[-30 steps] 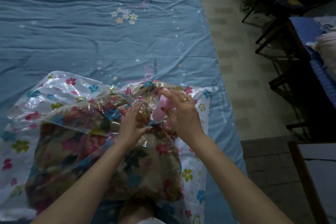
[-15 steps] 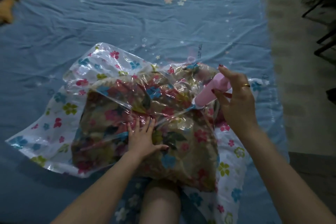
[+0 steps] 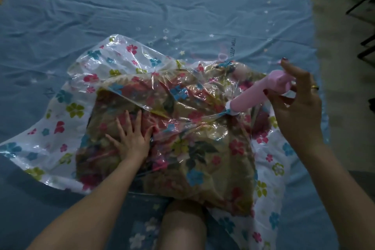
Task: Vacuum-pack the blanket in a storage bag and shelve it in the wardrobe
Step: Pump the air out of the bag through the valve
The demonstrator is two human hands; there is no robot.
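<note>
The clear flower-printed plastic storage bag is being pressed flat-fingered by the left hand, while the pink plastic hand pump is being gripped by the right hand.

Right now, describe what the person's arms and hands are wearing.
Both forearms are bare, with no sleeves in view. The right hand wears a gold ring and dark red nail polish. The left hand shows no ring or watch.
</note>
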